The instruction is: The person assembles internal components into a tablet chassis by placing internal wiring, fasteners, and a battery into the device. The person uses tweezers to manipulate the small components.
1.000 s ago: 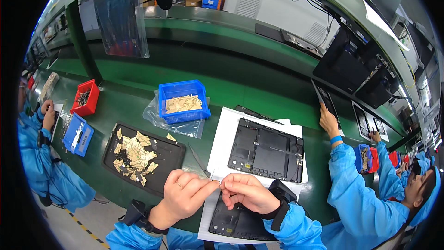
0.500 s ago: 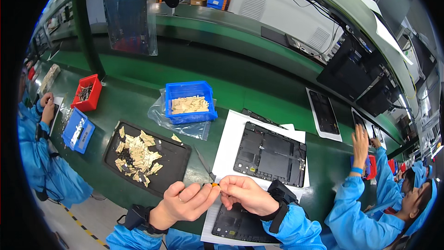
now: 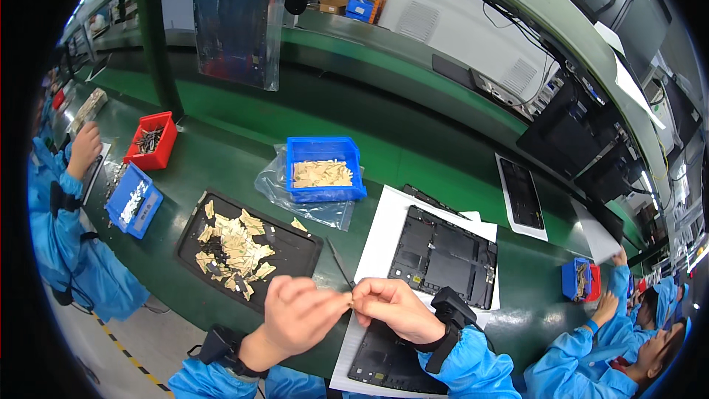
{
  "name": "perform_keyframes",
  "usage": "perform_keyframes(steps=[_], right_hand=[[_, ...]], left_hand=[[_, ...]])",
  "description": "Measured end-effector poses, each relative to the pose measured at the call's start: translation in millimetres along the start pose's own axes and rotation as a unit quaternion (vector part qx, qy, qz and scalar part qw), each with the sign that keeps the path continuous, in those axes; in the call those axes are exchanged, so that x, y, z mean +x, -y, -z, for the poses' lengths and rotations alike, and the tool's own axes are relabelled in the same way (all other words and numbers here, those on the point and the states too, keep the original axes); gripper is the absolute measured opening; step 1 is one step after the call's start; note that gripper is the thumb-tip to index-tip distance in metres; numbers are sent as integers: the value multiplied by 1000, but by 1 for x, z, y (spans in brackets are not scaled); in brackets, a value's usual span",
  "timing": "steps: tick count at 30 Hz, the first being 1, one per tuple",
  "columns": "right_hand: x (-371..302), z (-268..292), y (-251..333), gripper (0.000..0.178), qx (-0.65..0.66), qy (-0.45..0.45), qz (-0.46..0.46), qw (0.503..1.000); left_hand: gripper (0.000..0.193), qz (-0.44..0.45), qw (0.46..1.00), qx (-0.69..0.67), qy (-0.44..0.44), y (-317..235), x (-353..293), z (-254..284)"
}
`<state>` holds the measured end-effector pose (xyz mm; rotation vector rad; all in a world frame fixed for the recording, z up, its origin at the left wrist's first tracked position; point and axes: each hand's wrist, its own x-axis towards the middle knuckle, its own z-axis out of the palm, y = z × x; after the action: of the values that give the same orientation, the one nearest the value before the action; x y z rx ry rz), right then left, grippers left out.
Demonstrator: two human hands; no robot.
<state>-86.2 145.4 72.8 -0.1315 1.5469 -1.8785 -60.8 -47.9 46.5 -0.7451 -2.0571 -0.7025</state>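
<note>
My left hand [image 3: 299, 319] and my right hand [image 3: 397, 310] meet fingertip to fingertip above the near edge of the bench. Both are closed in a pinch, and whatever is between them is too small to make out. Beneath my right hand lies a black flat device housing [image 3: 391, 360], partly covered by the hand. Another black housing [image 3: 447, 255], its inside facing up, rests farther off on white paper [image 3: 377, 233]. Beside my left hand is a black tray [image 3: 301, 260] heaped with cream-coloured paper-like pieces [image 3: 240, 247]. A thin dark tool [image 3: 340, 260] lies right of the tray.
A blue bin [image 3: 325, 193] of cream pieces stands on clear plastic behind the tray. Left of it are a red bin [image 3: 164, 149] and a smaller blue bin [image 3: 145, 216] with white bits. Co-workers in blue sit at both sides; one sleeve [image 3: 561, 347] is close on the right.
The view has shifted, so the bench things appear farther right. My left fingers have lifted and turned slightly, still meeting the right hand. At the right, a co-worker's raised hand has lowered.
</note>
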Motion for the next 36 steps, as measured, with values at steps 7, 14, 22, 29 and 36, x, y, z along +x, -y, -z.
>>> perform_keyframes(steps=[7, 14, 22, 29, 36], right_hand=[[41, 6, 53, 3, -348, -185, 370, 841], [104, 55, 59, 17, -569, -272, 313, 710], [-61, 39, -3, 23, -432, -136, 259, 853], [-91, 59, -25, 16, -516, -108, 279, 802], [-102, 63, -42, 6, -259, -196, 181, 928]], left_hand=[[19, 312, 921, -138, -185, 17, 9, 37], [63, 308, 934, -171, 62, -3, 0, 13], [60, 385, 797, -385, 261, -33, 22, -12], [59, 303, 808, -371, 342, -61, 19, -41], [38, 462, 692, -475, 286, -73, -14, -49]])
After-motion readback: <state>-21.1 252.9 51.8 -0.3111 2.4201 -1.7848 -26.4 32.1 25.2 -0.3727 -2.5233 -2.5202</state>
